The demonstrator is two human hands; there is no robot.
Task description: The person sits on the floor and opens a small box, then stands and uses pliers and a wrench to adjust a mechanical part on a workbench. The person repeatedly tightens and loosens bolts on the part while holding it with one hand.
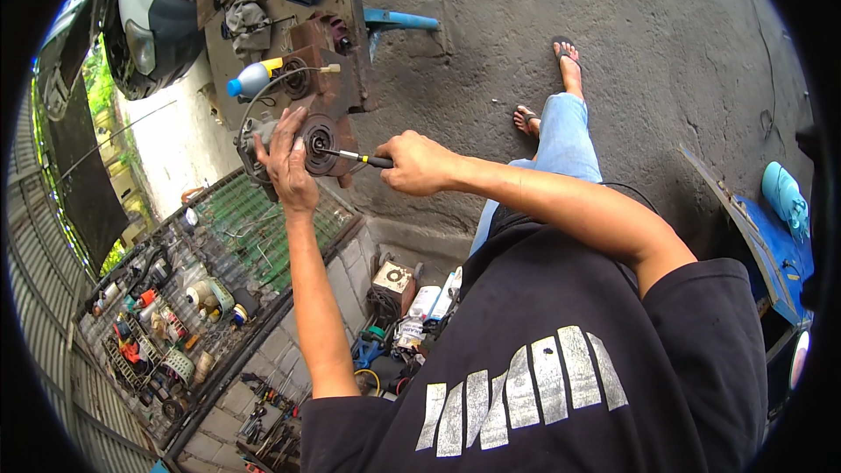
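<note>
A round metal part like a car air-conditioning compressor, with a ringed pulley face [315,142], sits at the near end of the workbench. My left hand [287,158] grips its body, fingers stretched along it and thumb near the pulley's edge. My right hand [413,163] is closed round the black handle of a screwdriver [350,155], which has a yellow band. The tool's shaft points left, and its tip meets the middle of the pulley. A thin cable with a pale connector [330,68] loops up from the compressor.
A blue-capped bottle [251,79] lies beside a rusty vise-like block [308,39] on the bench [342,0]. Left and below, a cluttered rack [241,223] holds tools and spools. A blue metal leg [403,20] juts out right. A car [144,0] stands beyond.
</note>
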